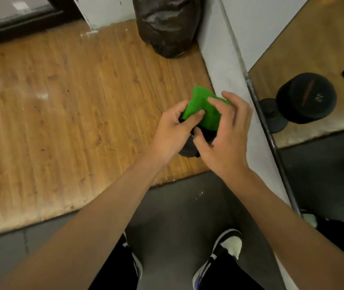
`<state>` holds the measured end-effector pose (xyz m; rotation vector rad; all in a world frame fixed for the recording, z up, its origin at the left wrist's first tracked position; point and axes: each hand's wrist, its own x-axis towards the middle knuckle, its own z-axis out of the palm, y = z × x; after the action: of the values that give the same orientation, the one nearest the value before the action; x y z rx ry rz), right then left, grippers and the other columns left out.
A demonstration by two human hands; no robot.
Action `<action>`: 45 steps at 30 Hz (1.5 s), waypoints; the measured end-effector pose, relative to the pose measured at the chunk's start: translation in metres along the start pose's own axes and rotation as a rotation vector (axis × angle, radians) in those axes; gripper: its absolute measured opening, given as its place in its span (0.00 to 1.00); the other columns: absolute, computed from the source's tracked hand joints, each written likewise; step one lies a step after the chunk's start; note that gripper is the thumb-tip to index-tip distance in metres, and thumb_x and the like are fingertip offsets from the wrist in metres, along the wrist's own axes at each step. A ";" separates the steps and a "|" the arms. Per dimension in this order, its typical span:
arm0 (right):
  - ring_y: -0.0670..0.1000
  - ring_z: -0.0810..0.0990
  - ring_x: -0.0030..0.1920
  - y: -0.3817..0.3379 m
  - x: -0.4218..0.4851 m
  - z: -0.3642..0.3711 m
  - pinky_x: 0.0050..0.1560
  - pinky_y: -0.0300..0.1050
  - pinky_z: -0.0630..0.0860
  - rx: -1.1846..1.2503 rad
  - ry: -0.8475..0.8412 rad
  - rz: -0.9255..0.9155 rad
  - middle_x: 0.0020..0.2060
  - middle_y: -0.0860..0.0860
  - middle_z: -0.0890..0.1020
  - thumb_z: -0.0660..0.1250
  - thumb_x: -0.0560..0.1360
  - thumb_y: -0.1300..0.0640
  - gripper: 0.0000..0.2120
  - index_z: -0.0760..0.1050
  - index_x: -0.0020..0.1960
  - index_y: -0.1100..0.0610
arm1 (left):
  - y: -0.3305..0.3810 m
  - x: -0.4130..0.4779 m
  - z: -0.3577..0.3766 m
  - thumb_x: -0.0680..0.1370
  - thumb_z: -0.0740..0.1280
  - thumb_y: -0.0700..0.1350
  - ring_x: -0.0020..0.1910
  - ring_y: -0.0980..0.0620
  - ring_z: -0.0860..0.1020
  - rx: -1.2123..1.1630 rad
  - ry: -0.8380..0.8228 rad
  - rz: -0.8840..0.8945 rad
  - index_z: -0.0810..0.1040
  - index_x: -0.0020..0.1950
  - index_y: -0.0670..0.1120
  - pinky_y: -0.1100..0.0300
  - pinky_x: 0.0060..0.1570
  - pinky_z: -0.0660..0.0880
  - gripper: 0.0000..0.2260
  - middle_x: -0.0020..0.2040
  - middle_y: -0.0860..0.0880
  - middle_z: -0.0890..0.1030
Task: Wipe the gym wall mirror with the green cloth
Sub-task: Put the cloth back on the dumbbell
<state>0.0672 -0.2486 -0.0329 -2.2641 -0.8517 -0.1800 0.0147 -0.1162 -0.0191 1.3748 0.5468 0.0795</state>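
A bright green cloth point(203, 110) is bunched between both hands above the floor, in the middle of the view. My left hand point(174, 130) pinches its left side with thumb and fingers. My right hand point(227, 135) curls its fingers over the cloth's right side and top. A dark part or object shows just under the cloth, partly hidden by the hands. The wall mirror point(317, 51) stands at the right with a metal edge strip, reflecting the cloth as a green patch at the far right.
A black dumbbell appears as a reflection point(305, 99) in the mirror. A dark plastic bag point(167, 26) stands on the wooden floor point(62, 111) by a grey wall strip point(227, 65). My shoes point(227, 250) stand on dark grey flooring below.
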 end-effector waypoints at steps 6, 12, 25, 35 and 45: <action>0.59 0.78 0.57 0.057 0.010 0.061 0.53 0.55 0.79 0.052 0.018 -0.069 0.57 0.61 0.77 0.73 0.76 0.50 0.22 0.80 0.65 0.62 | -0.053 0.054 -0.021 0.78 0.58 0.49 0.53 0.53 0.84 -0.343 -0.088 -0.105 0.80 0.62 0.42 0.58 0.54 0.81 0.20 0.52 0.48 0.86; 0.51 0.82 0.51 0.098 0.040 0.109 0.53 0.44 0.79 0.156 0.072 -0.191 0.52 0.55 0.82 0.69 0.82 0.59 0.12 0.83 0.63 0.61 | -0.089 0.111 -0.044 0.77 0.64 0.39 0.53 0.44 0.78 -0.217 -0.083 0.096 0.78 0.61 0.35 0.55 0.55 0.77 0.15 0.55 0.37 0.78; 0.54 0.81 0.56 0.132 0.125 0.090 0.59 0.49 0.77 0.108 0.078 -0.646 0.56 0.57 0.83 0.71 0.74 0.55 0.15 0.86 0.57 0.59 | -0.040 0.172 -0.025 0.85 0.66 0.46 0.57 0.42 0.84 -0.350 -0.004 0.157 0.77 0.71 0.34 0.47 0.58 0.81 0.19 0.64 0.34 0.83; 0.51 0.86 0.56 0.106 0.108 0.070 0.64 0.54 0.81 1.112 -0.341 0.398 0.56 0.50 0.87 0.69 0.74 0.46 0.22 0.78 0.65 0.54 | -0.037 0.153 -0.041 0.71 0.73 0.31 0.49 0.47 0.86 -0.229 -0.149 0.282 0.77 0.55 0.38 0.52 0.52 0.85 0.15 0.50 0.42 0.86; 0.47 0.85 0.37 0.096 0.067 0.069 0.29 0.41 0.81 0.889 -0.194 0.381 0.42 0.49 0.87 0.67 0.83 0.58 0.07 0.79 0.59 0.59 | -0.065 0.138 -0.042 0.83 0.72 0.44 0.42 0.52 0.82 0.102 0.297 0.533 0.84 0.43 0.47 0.49 0.46 0.79 0.09 0.40 0.45 0.85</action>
<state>0.1714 -0.2198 -0.1152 -1.5522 -0.4342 0.5075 0.1009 -0.0411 -0.1282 1.5914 0.4194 0.7046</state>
